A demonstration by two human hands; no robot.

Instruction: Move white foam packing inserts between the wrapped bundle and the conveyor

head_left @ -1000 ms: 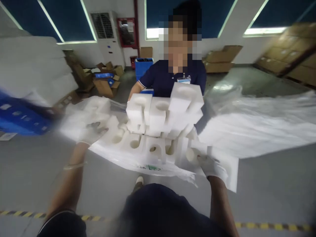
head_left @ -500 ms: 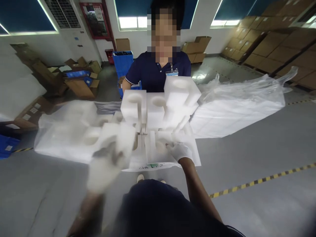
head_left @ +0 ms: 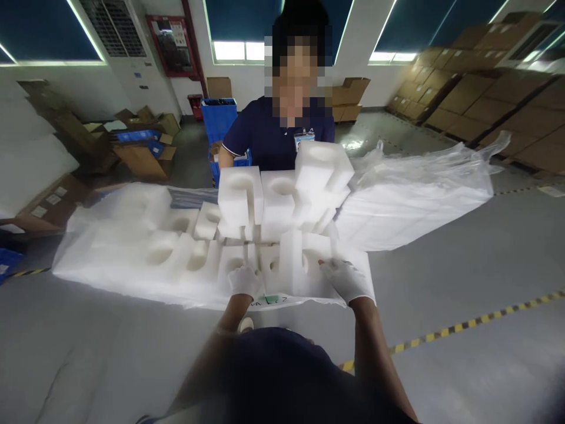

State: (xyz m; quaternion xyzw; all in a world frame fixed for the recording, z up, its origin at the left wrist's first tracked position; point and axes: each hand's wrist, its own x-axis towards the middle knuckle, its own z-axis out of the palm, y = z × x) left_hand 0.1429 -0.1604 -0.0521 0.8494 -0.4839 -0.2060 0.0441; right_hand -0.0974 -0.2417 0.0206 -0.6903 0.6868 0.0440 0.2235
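Both gloved hands rest on the near edge of a heap of white foam blocks (head_left: 282,200) lying in an open plastic bag (head_left: 132,265): the left hand (head_left: 244,280) is curled onto a low block, the right hand (head_left: 348,280) spread flat beside an upright block (head_left: 292,259). The heap lies straight ahead, its long axis running left to right, both hands about equally near. Green handwriting (head_left: 268,300) on the bag between the hands cannot be read; a co-worker (head_left: 276,132) stands behind the heap wearing a badge (head_left: 303,139) too small to read.

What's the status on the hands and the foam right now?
Left hand and right hand, gloved, resting on near foam blocks. Upper blocks stacked behind. Co-worker opposite.
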